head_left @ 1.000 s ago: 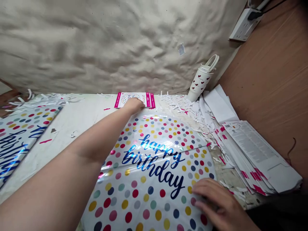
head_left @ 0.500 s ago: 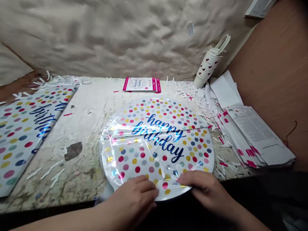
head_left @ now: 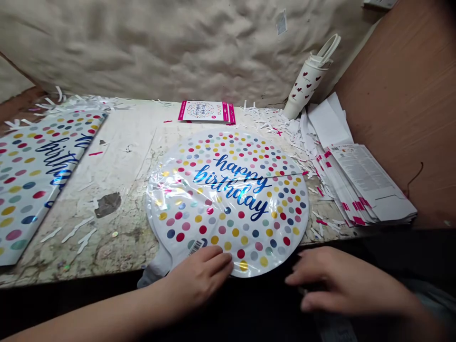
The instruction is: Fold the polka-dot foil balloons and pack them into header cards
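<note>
A flat round foil balloon (head_left: 221,223) with coloured dots and blue "happy birthday" lettering lies at the table's front edge, partly overhanging it. My left hand (head_left: 203,273) grips its near rim, fingers on top, beside a small barcode label (head_left: 195,246); the thumb is hidden. My right hand (head_left: 327,280) is off the balloon, just right of its rim and below the table edge. Its index finger and thumb are apart; a tiny pale spot between them is too small to identify. A crease line crosses the balloon's lettering.
More dotted balloon foil (head_left: 32,175) lies at left. Pink-edged printed cards (head_left: 205,111) sit at the back. A white tumbler with hearts (head_left: 305,88) leans in the back right corner, near paper scraps (head_left: 267,121) and a stack of printed paper inserts (head_left: 370,183).
My right hand has let go of the balloon's near edge and moved right and down. My left hand stays on the rim. The whole view has shifted slightly upward, and a barcode label now shows.
</note>
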Tool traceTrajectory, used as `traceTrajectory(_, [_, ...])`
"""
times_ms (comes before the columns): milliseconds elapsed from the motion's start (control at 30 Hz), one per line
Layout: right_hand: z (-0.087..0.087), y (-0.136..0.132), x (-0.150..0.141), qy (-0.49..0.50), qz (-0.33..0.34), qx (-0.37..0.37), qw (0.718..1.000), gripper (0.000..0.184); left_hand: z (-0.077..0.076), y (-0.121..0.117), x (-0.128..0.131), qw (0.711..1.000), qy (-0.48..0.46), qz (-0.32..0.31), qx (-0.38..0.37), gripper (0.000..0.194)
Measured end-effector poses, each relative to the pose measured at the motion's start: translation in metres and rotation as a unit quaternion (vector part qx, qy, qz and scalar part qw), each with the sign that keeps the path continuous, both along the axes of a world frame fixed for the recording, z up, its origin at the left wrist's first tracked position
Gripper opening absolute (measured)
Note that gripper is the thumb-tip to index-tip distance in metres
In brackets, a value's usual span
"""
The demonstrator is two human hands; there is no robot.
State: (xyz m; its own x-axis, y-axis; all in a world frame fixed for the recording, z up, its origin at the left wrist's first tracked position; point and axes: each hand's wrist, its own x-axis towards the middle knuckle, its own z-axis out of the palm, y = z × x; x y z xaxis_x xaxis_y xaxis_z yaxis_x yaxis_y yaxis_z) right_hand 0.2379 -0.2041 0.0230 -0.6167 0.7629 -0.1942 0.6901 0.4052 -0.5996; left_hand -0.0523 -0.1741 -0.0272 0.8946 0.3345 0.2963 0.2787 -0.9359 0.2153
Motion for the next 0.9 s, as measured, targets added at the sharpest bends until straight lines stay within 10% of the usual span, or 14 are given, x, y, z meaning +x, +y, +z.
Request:
traceTrajectory(167, [0.003, -0.009, 0.008, -0.011, -0.107, 0.04, 0.993, 0.03, -0.005, -0.001, 0.004, 0.999, 0.037, -0.016, -0.036, 0.019])
traceTrajectory(333, [-0.021, 0.007, -0.062, 0.027, -0.029, 0.066, 0.997, 0.05, 0.003, 0.008, 0.009, 0.974, 0.044, 0.066, -0.21, 0.017])
traceTrajectory(433, [-0.033, 0.007, -0.085, -0.025, 0.008, 0.114, 0.993, 0.032, 0.015, 0.017, 0.008, 0.954, 0.046, 0.121, -0.272, 0.016])
traceTrajectory(633, [-0.051, -0.01, -0.083, -0.06, 0.075, 0.296, 0.951, 0.037, 0.003, 0.0, -0.006, 0.993, 0.079, 0.047, -0.071, 0.022])
traceTrajectory(767, [-0.05, -0.007, -0.077, 0.008, -0.002, 0.194, 0.981, 0.026, -0.004, -0.007, -0.01, 0.992, 0.05, 0.052, -0.104, 0.02])
traceTrajectory(900, [-0.036, 0.009, -0.074, 0.047, -0.079, 0.061, 0.994, 0.018, 0.013, 0.016, -0.007, 0.935, 0.07, 0.136, -0.321, 0.014])
